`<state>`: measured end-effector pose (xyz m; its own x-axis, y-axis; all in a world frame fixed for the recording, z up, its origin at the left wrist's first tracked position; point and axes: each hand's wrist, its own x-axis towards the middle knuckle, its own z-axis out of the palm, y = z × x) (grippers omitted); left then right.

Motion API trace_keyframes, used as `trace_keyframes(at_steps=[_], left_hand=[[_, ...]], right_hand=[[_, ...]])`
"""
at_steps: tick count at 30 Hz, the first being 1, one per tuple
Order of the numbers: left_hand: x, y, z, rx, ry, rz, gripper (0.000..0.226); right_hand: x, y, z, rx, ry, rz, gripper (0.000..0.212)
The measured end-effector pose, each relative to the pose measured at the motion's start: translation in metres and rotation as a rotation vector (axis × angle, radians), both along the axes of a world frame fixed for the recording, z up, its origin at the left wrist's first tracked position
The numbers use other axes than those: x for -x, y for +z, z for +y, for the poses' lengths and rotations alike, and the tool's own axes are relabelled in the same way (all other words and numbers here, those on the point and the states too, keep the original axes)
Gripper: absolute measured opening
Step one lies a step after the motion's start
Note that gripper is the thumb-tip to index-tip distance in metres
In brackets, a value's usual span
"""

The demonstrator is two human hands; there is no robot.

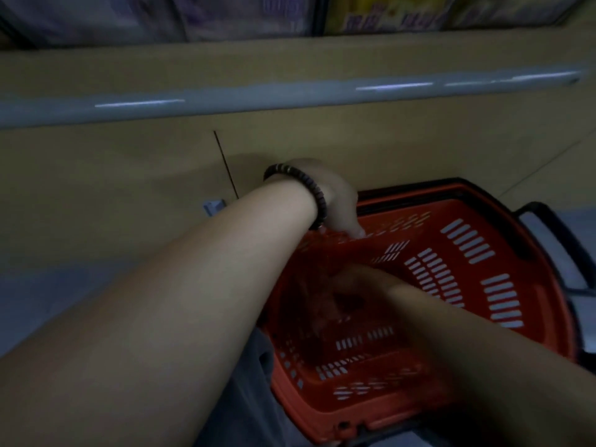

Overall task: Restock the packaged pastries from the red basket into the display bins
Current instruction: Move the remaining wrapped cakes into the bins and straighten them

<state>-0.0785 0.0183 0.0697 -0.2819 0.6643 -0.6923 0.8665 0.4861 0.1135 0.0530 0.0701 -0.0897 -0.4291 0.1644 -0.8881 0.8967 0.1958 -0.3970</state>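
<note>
The red basket point(503, 285) sits tilted at the lower right, its slotted walls and black handles showing. My left hand point(332, 195), with a dark bead bracelet on the wrist, grips the basket's far-left rim. My right hand point(358, 285) reaches deep inside the basket, blurred and in shadow. Something reddish-brown and blurred point(325, 304) lies under its fingers; whether the hand holds it cannot be made out. No pastry package can be told clearly.
A beige cabinet front point(129, 175) with a thin vertical seam fills the middle. A grey rail point(225, 98) runs across above it. Blurred packaged goods point(387, 14) stand on the shelf at the top. Grey floor lies at the left.
</note>
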Motion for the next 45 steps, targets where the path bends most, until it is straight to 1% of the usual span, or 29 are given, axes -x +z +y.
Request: trace_keyframes(at_steps=[2, 4, 5, 7, 9, 10, 11, 13, 14, 15, 16, 17, 18, 19, 20, 21, 22, 23, 25, 26, 28, 30, 32, 34, 37, 39, 41, 43, 45], left_hand=[[-0.001, -0.002, -0.006, 0.039, 0.036, -0.057, 0.057], [-0.004, 0.000, -0.010, 0.058, 0.123, -0.137, 0.059], [-0.005, -0.001, -0.012, 0.058, 0.175, -0.202, 0.061], [-0.016, 0.005, -0.016, 0.048, 0.268, -0.341, 0.068], [-0.029, 0.008, -0.017, -0.010, 0.307, -0.464, 0.072], [-0.035, 0.007, -0.016, -0.052, 0.317, -0.521, 0.072], [-0.043, 0.009, -0.015, -0.106, 0.324, -0.570, 0.070], [-0.056, 0.008, -0.011, -0.212, 0.354, -0.625, 0.067], [-0.059, 0.006, -0.009, -0.249, 0.381, -0.636, 0.071], [-0.062, 0.005, -0.008, -0.262, 0.410, -0.649, 0.072], [-0.061, 0.003, -0.007, -0.249, 0.422, -0.671, 0.063], [-0.059, 0.000, -0.005, -0.242, 0.418, -0.692, 0.048], [-0.054, -0.003, -0.004, -0.267, 0.400, -0.673, 0.034], [-0.049, -0.004, -0.003, -0.349, 0.377, -0.617, 0.026], [-0.042, -0.006, -0.001, -0.463, 0.376, -0.529, 0.028], [-0.037, -0.006, 0.000, -0.565, 0.398, -0.456, 0.035], [-0.034, -0.005, 0.001, -0.632, 0.434, -0.440, 0.041], [-0.031, -0.004, 0.001, -0.675, 0.456, -0.472, 0.040], [-0.029, -0.004, 0.002, -0.706, 0.457, -0.643, 0.030], [-0.028, -0.006, 0.002, -0.703, 0.464, -0.719, 0.032], [-0.029, -0.006, 0.000, -0.711, 0.471, -0.805, 0.049], [-0.030, -0.003, -0.001, -0.729, 0.469, -0.791, 0.056], [-0.030, -0.002, 0.000, -0.711, 0.461, -0.771, 0.049], [-0.032, 0.003, 0.000, -0.693, 0.481, -0.808, 0.031], [-0.037, 0.011, -0.003, -0.694, 0.507, -0.890, 0.029], [-0.038, 0.021, -0.007, -0.731, 0.523, -0.905, 0.040], [-0.034, 0.033, -0.014, -0.800, 0.522, -0.856, 0.055], [-0.033, 0.043, -0.026, -0.842, 0.513, -0.835, 0.057], [-0.040, 0.052, -0.041, -0.868, 0.533, -0.883, 0.050]], right_hand=[[0.002, 0.036, 0.019, -0.109, 0.106, 0.050, 0.022], [-0.003, 0.080, 0.028, -0.085, 0.157, 0.071, 0.018], [-0.009, 0.101, 0.032, -0.064, 0.167, 0.075, 0.022], [-0.021, 0.135, 0.040, -0.093, 0.137, 0.136, 0.037], [-0.031, 0.152, 0.050, -0.119, 0.072, 0.210, 0.057], [-0.036, 0.156, 0.053, -0.125, 0.010, 0.250, 0.058], [-0.040, 0.157, 0.054, -0.167, -0.021, 0.287, 0.054], [-0.043, 0.159, 0.055, -0.275, -0.035, 0.378, 0.051], [-0.046, 0.161, 0.056, -0.273, -0.078, 0.437, 0.053], [-0.047, 0.164, 0.057, -0.216, -0.151, 0.484, 0.053], [-0.050, 0.168, 0.058, -0.125, -0.194, 0.510, 0.051], [-0.053, 0.173, 0.060, -0.035, -0.200, 0.521, 0.047], [-0.058, 0.179, 0.065, 0.030, -0.182, 0.519, 0.042], [-0.061, 0.184, 0.072, 0.060, -0.183, 0.519, 0.037], [-0.065, 0.188, 0.081, 0.050, -0.193, 0.530, 0.032], [-0.067, 0.192, 0.091, 0.005, -0.225, 0.548, 0.029], [-0.070, 0.196, 0.100, -0.067, -0.257, 0.575, 0.028], [-0.072, 0.197, 0.110, -0.157, -0.299, 0.603, 0.028], [-0.077, 0.198, 0.125, -0.343, -0.349, 0.636, 0.031], [-0.079, 0.197, 0.129, -0.389, -0.372, 0.642, 0.037], [-0.082, 0.193, 0.135, -0.343, -0.422, 0.643, 0.049], [-0.084, 0.194, 0.133, -0.207, -0.427, 0.692, 0.048], [-0.087, 0.199, 0.127, -0.145, -0.361, 0.756, 0.043], [-0.089, 0.204, 0.124, -0.204, -0.217, 0.796, 0.035], [-0.090, 0.213, 0.121, -0.284, -0.083, 0.801, 0.026], [-0.092, 0.217, 0.120, -0.291, -0.101, 0.824, 0.022], [-0.095, 0.224, 0.117, -0.237, -0.165, 0.880, 0.016], [-0.099, 0.232, 0.111, -0.208, -0.236, 0.942, 0.013], [-0.104, 0.240, 0.102, -0.193, -0.286, 1.008, 0.013]])
